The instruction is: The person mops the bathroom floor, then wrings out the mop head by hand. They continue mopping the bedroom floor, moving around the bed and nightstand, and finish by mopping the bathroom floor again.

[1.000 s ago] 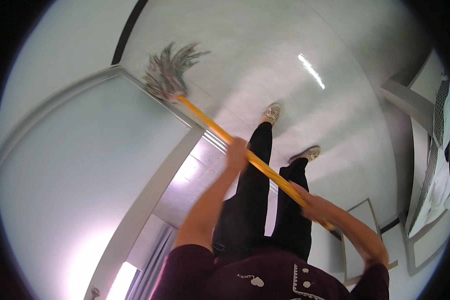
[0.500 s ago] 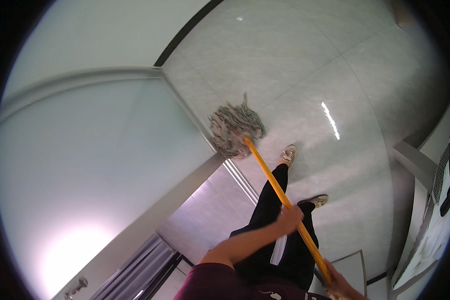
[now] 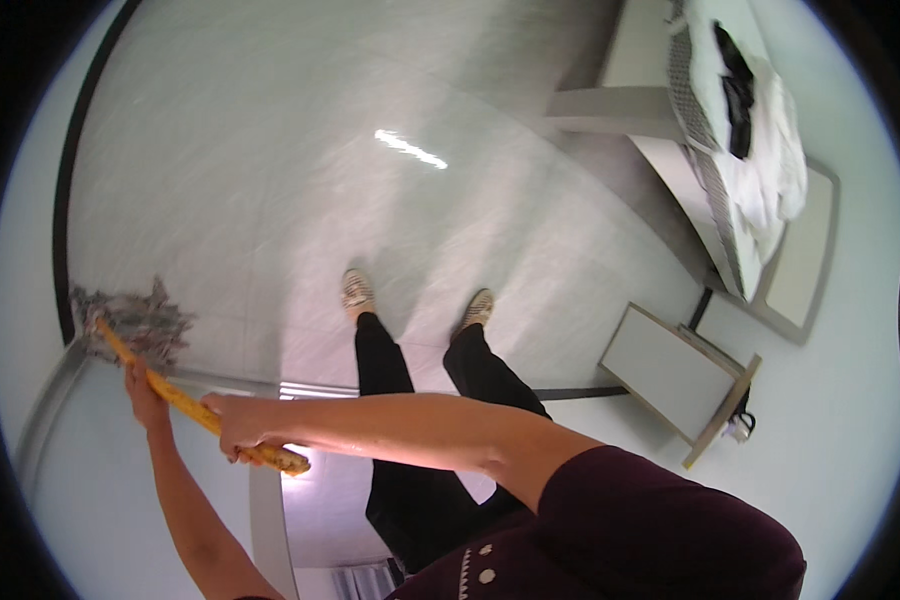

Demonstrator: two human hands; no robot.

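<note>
Because the mop (image 3: 180,397) is over by the pale door (image 3: 95,460), I reach both arms that way and hold on. My left hand (image 3: 145,397) is wrapped round the yellow stick (image 3: 275,458) low down, near the far corner of the door. My right hand (image 3: 238,425) is curled round it too, closer to the top end, which pokes out past the side of the door. The mop head (image 3: 155,318) lies spread out on the floor (image 3: 270,240), just beyond the door, next to the dark strip (image 3: 62,230) that meets the door's corner. I cannot tell if it touches the door. My shoes (image 3: 357,292) are to the right of the door, well apart from the mop head.

To do this well, I think I should press the mop head flat so it gets right into that corner by the door. My low hand can steer and my high hand can push. Small, slow strokes along the door would be best. If I swing too wide, the top end might bump the door.
</note>
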